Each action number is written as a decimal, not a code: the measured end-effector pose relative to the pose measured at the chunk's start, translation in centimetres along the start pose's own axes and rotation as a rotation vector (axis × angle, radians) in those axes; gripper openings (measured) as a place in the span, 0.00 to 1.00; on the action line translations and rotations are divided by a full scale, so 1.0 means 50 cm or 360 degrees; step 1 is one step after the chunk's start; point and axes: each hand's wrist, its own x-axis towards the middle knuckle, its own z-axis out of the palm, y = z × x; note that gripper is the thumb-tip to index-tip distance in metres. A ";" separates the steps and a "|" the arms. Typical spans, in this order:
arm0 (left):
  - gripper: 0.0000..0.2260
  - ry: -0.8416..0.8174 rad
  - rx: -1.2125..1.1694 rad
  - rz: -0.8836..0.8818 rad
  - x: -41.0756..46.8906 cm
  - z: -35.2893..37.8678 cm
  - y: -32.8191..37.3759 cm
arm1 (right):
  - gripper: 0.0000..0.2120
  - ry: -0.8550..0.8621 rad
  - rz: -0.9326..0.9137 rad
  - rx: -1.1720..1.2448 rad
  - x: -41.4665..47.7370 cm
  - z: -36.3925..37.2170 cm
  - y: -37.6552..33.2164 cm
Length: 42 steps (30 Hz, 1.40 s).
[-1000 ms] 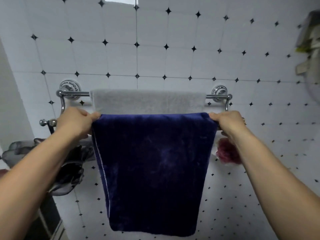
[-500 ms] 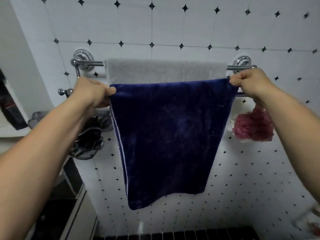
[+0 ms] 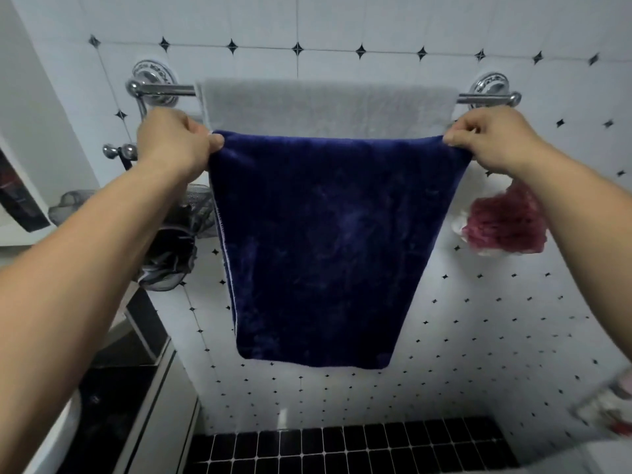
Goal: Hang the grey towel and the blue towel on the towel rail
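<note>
Two towels hang here, one grey point(image 3: 325, 104) and one blue point(image 3: 325, 241), on a chrome rail point(image 3: 160, 90) fixed to the tiled wall point(image 3: 342, 22) by two round mounts, with two bare hands at work. The grey towel is draped over the upper, rear bar and spans most of it between the mounts. The blue towel hangs in front of and just below the grey one, covering its lower part, its top fold stretched level between the hands; the bar under that fold is hidden by the cloth. The left hand point(image 3: 174, 145) is closed, thumb and fingers pinching the blue towel's upper left corner. The right hand point(image 3: 492, 142) is likewise closed on the upper right corner. To the left, partly behind the left forearm, a dark grey mesh sponge point(image 3: 171, 254) hangs below a small chrome hook point(image 3: 119, 152). To the right, a red mesh sponge point(image 3: 502, 227) hangs against the wall, partly hidden behind the right wrist. A band of black tiles point(image 3: 342, 449) runs along the bottom.
</note>
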 end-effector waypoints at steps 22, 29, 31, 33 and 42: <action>0.08 0.0327 0.0039 0.0590 -0.100 -0.001 -0.082 | 0.09 0.0792 -0.0200 0.0103 -0.162 0.084 0.023; 0.36 -0.0301 -0.0436 -0.0194 -0.102 0.094 -0.183 | 0.32 -0.0140 0.0635 0.1454 -0.193 0.201 0.065; 0.32 -0.0312 -0.0450 -0.0229 -0.075 0.104 -0.179 | 0.25 -0.0224 0.0546 0.1454 -0.163 0.196 0.071; 0.17 -0.0304 -0.0441 -0.0233 -0.057 0.113 -0.180 | 0.16 -0.0247 0.0557 0.1355 -0.149 0.195 0.072; 0.14 -0.0110 -0.0356 -0.0153 -0.122 0.108 -0.177 | 0.19 -0.0034 0.0640 0.1404 -0.191 0.215 0.078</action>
